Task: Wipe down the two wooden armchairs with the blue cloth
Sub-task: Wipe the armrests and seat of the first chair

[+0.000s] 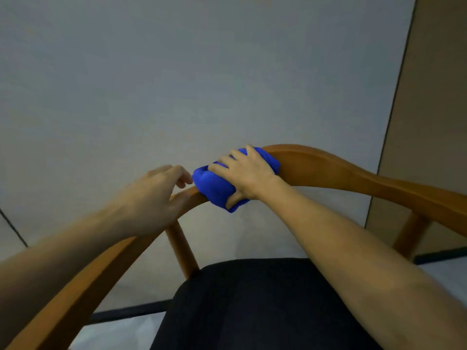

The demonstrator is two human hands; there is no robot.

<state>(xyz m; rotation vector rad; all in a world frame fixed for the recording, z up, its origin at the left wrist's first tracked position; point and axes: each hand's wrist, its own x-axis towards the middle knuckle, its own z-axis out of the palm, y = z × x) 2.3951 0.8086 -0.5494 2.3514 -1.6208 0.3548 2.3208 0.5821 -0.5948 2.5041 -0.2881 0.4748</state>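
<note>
One wooden armchair (328,170) with a curved orange-brown top rail and a black seat cushion (252,304) fills the lower view. A bunched blue cloth (214,185) is wrapped over the middle of the rail. My right hand (247,173) presses down on the cloth, fingers over the top and thumb beneath. My left hand (156,198) rests on the rail just left of the cloth, fingers curled over the wood with fingertips near the cloth's edge. No second armchair shows.
A plain grey wall (202,84) stands right behind the chair. A tan panel (434,97) runs down the right side. A dark baseboard (131,311) meets a pale floor (121,332) below the rail.
</note>
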